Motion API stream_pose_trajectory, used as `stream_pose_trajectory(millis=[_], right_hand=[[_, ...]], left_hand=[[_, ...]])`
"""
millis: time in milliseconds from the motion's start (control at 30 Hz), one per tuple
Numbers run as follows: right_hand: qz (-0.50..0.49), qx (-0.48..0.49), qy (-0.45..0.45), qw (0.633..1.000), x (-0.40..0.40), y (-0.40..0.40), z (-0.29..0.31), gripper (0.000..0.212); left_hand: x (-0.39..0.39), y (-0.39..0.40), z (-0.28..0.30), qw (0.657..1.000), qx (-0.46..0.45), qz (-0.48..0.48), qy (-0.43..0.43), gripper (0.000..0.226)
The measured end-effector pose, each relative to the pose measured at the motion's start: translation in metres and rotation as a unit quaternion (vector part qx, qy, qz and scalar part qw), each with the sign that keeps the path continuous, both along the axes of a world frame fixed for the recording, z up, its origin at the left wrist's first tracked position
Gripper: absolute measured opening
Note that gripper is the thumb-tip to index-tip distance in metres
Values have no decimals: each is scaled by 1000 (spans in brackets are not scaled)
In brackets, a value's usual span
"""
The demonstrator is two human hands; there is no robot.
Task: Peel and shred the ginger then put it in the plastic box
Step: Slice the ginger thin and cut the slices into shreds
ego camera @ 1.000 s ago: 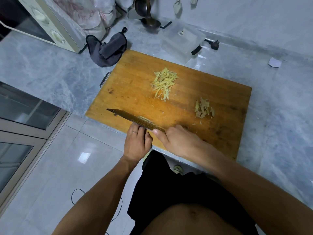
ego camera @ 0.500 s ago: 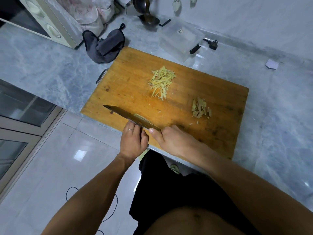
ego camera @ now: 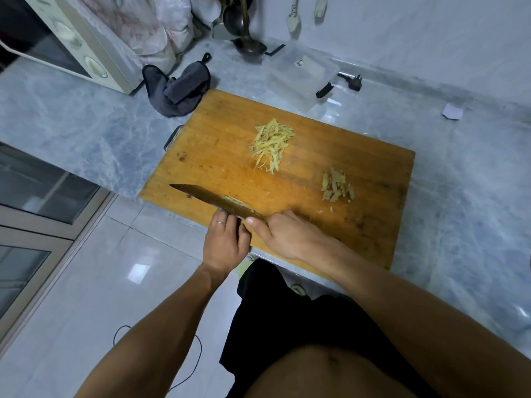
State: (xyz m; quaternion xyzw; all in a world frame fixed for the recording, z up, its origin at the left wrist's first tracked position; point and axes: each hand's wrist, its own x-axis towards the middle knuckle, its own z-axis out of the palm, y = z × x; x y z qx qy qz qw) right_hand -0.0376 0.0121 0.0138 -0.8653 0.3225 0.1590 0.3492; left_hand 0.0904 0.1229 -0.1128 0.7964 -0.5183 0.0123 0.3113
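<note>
Shredding looks finished; the step in hand seems to be wiping clinging shreds off the broad steel cleaver. The right hand grips its handle at the wooden cutting board's near edge, while the left hand's fingers reach under the blade, their grip hidden. Next comes scooping the pale yellow pile of shredded ginger, lying mid-board well beyond both hands, into the clear plastic box just past the board's far edge.

Home kitchen: marble counter, microwave, hanging ladles, wooden cutting board.
</note>
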Motion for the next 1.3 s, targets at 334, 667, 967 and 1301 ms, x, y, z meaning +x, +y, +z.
stream_pose_trajectory(millis=[334,667,967,1301], right_hand=[[-3,18,5,1000,-2,-6,0,67],[-19,24,11,999,6,0,-12,63],[-2,42,-6,999,4,-13,-6,66],[-57,112,-16,992,2,-33,0,73]], left_hand=[[0,-2,3,1000,-25,-14,7,22],[6,-8,9,1000,-5,2,4,34],[10,0,8,999,21,-7,42,29],[27,4,13,997,61,-38,3,39]])
